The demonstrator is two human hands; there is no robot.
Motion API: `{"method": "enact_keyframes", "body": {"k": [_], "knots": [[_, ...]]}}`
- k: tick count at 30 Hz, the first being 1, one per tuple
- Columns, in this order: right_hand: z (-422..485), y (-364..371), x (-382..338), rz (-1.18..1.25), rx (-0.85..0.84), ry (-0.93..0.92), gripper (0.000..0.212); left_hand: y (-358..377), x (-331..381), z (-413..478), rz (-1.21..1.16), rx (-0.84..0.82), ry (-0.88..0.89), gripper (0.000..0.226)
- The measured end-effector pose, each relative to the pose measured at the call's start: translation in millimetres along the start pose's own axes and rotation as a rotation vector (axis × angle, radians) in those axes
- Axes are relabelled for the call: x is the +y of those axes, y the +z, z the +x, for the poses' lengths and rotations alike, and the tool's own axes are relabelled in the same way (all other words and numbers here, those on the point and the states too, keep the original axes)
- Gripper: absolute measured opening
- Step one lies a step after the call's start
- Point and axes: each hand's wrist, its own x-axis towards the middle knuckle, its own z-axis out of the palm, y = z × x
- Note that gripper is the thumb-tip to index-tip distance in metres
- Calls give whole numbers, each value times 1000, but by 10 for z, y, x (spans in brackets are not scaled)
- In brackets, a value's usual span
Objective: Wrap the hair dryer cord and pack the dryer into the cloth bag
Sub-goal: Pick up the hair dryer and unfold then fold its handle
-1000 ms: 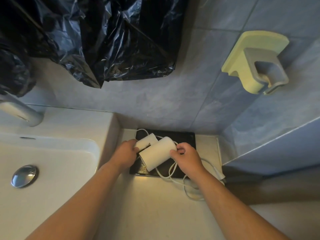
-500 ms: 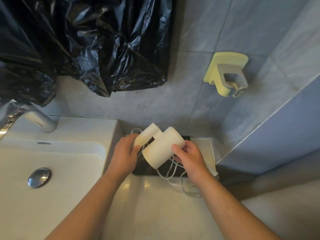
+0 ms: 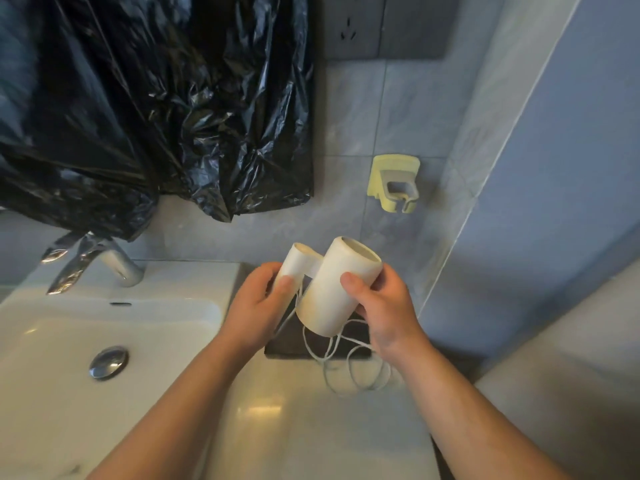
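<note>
1. The left hand (image 3: 258, 306) curls round the short handle of the white hair dryer (image 3: 330, 292), thumb laid across the front.
2. The right hand (image 3: 384, 306) grips the dryer's barrel near its open mouth, thumb on top and fingers wrapped underneath.
3. Both hands hold the dryer in the air above the counter (image 3: 294, 427), tilted, its mouth pointing up toward the wall.
4. The white cord (image 3: 353, 370) hangs unwrapped below the barrel in loose loops that reach down to the counter.
5. Under the dryer lies a dark flat piece (image 3: 291, 344); I cannot tell whether it is the cloth bag.
6. To the left, the sink (image 3: 194, 306) has a chrome drain plug (image 3: 108, 362) in its bottom and a faucet (image 3: 117, 266) at its back edge.
7. A black plastic bag (image 3: 173, 116) hangs against the tiles; its contents are hidden.
8. A yellow wall holder (image 3: 394, 183) carries a grey bracket.
</note>
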Motion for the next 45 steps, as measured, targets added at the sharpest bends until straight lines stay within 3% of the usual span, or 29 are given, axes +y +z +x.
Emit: {"method": "enact_keyframes", "body": {"k": [6, 9, 18, 24, 33, 39, 42, 45], "knots": [[-251, 50, -277, 119, -7, -156, 54, 78, 253, -57, 84, 47, 135, 54], [-350, 121, -440, 178, 55, -217, 54, 157, 367, -118, 88, 84, 213, 54], [-519, 38, -699, -1, 203, -451, 56, 68, 825, -225, 186, 92, 313, 44], [-508, -239, -897, -289, -14, -370, 53, -141, 796, -283, 564, -114, 325, 51], [-559, -198, -982, -271, 25, -291, 79, -85, 956, -492, 587, -82, 249, 39], [-645, -211, -1171, -311, -19, -358, 60, -195, 1156, -556, 623, -129, 272, 37], [-704, -261, -1345, -537, -139, -397, 55, -258, 1217, -605, 826, -197, 345, 38], [-751, -240, -1432, -641, -209, -408, 53, -310, 1189, -649, 859, -214, 361, 38]]}}
